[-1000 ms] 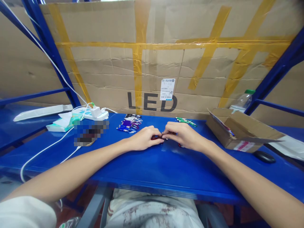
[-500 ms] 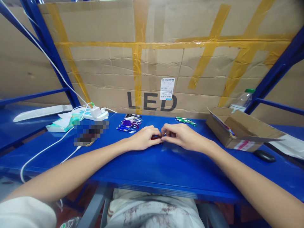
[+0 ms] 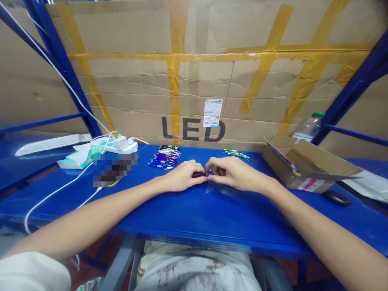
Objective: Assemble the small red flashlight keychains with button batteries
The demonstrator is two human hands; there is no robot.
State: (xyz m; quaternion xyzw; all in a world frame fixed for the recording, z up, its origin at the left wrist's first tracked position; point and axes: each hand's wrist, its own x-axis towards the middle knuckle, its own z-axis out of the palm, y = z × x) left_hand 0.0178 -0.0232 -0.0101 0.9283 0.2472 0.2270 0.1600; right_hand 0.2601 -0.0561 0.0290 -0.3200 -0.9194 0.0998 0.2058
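Note:
My left hand point(image 3: 183, 176) is closed around a small red keychain flashlight point(image 3: 197, 175), low over the blue tabletop. Most of it is hidden by the fingers. Thumb and forefinger of my right hand point(image 3: 232, 171) pinch its right end, where a dark, shiny tip shows between the two hands. To the left of my left hand lies a row of keychain flashlights point(image 3: 163, 157) in black, silver, purple and blue, with carabiner clips. Behind my right hand are several green keychain flashlights point(image 3: 237, 154).
An open cardboard box point(image 3: 281, 165) stands at right with a black mouse point(image 3: 337, 198) beside it and a plastic bottle point(image 3: 312, 125) behind. On the left are a power strip point(image 3: 129, 146), white cables, a tissue pack point(image 3: 74, 159) and a blurred-out item point(image 3: 117, 169). A large cardboard sheet point(image 3: 136, 89) backs the table.
The hands stay in nearly the same place. A little more of the dark tip shows between the right fingers. The whole view has shifted slightly.

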